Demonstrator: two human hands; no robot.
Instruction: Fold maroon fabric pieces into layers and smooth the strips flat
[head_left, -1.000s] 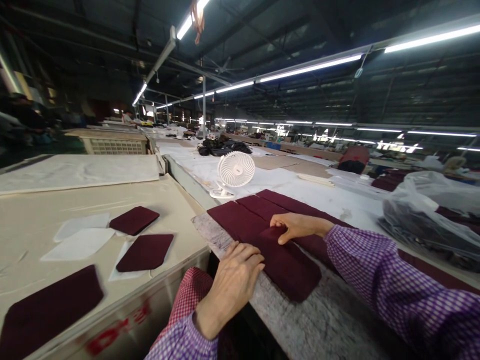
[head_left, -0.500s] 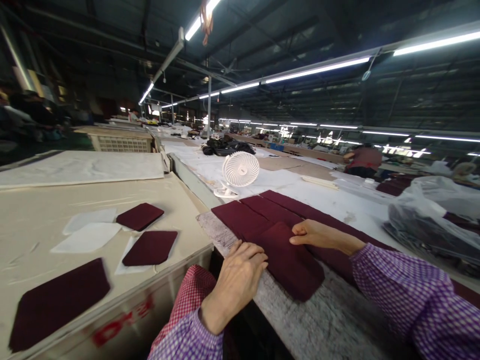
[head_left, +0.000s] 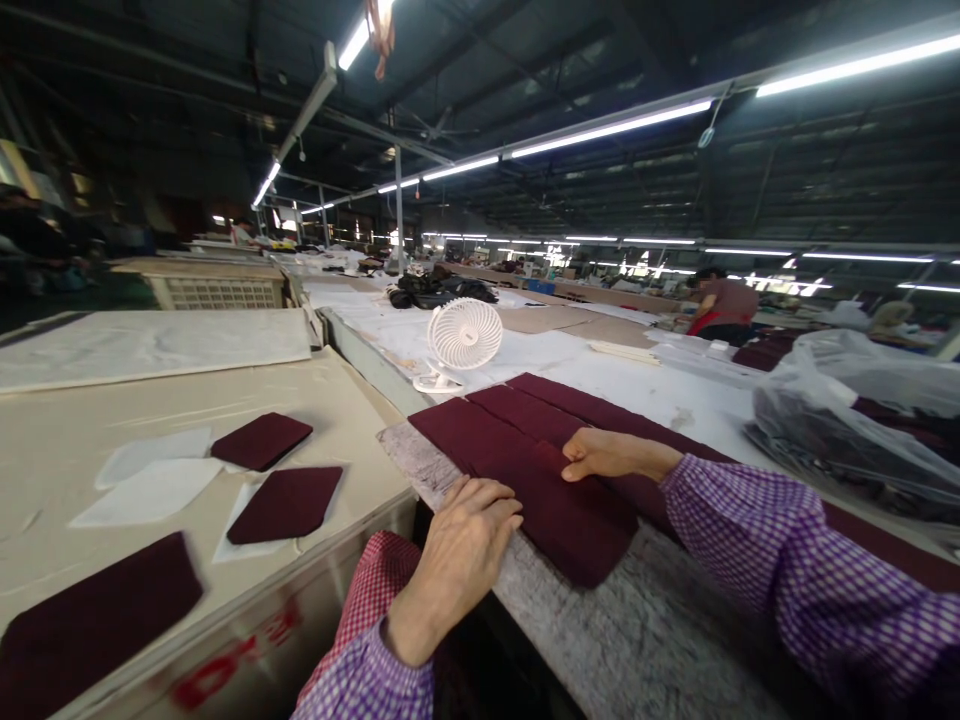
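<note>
Maroon fabric pieces [head_left: 517,465] lie in long strips on the grey padded edge [head_left: 630,640] of the table in front of me. My left hand [head_left: 469,545] rests at the near edge of the closest piece, fingers stretched out and lying flat, the tips touching the cloth. With thumb and bent fingers, my right hand [head_left: 596,455] pinches the closest fabric piece near its far side. That piece lies almost flat, its rounded right end over the grey padding. A second maroon strip [head_left: 600,400] runs behind, passing partly under my right forearm.
A white clip fan [head_left: 465,335] stands beyond the cloth. At right sits a clear plastic bag [head_left: 862,400] with dark contents. The left table [head_left: 300,390] carries maroon pieces [head_left: 285,505] and white sheets [head_left: 150,490]. A person [head_left: 727,305] bends over a far table.
The pinched fabric piece has flattened and its left end now merges with the strip beneath. My hands keep nearly the same place on the cloth. The whole view has shifted slightly.
</note>
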